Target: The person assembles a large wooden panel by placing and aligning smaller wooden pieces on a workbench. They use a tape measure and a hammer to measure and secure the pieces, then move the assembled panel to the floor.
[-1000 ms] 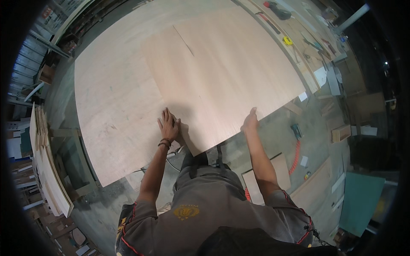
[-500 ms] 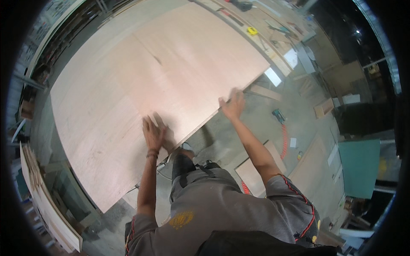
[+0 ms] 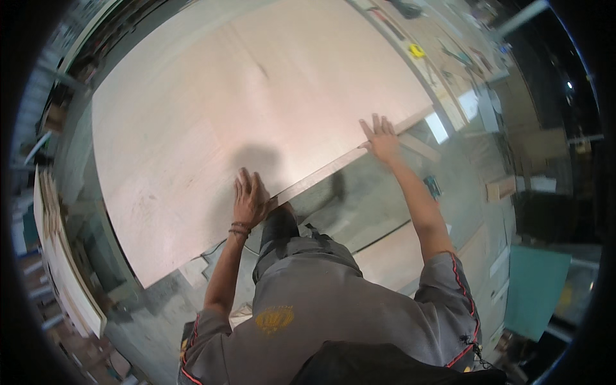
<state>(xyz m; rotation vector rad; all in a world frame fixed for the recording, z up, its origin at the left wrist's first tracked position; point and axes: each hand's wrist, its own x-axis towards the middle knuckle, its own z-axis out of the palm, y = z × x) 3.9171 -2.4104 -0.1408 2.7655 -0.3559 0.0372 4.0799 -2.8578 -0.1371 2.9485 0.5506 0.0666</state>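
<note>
A large pale plywood sheet [image 3: 192, 128] spans the upper left and middle of the view. Along its near right edge shows a narrow wooden strip [image 3: 321, 178]; whether it is joined to the sheet I cannot tell. My left hand [image 3: 251, 197] rests on the sheet close to this edge, fingers extended. Farther right, my right hand [image 3: 384, 142] has its fingers spread over the sheet's edge, with the palm beside the strip. Neither hand is wrapped round anything.
A yellow tape measure [image 3: 416, 51] and hand tools lie on a work surface at the far right. On the floor to the right is a teal power tool [image 3: 432, 187], near wood offcuts [image 3: 500, 188]. Boards [image 3: 61, 256] lean at the left, and a green panel [image 3: 538, 292] stands at the right.
My right hand has shifted along the edge, away from me, and its fingers now spread on top. More of the strip's face shows. The whole view has turned slightly.
</note>
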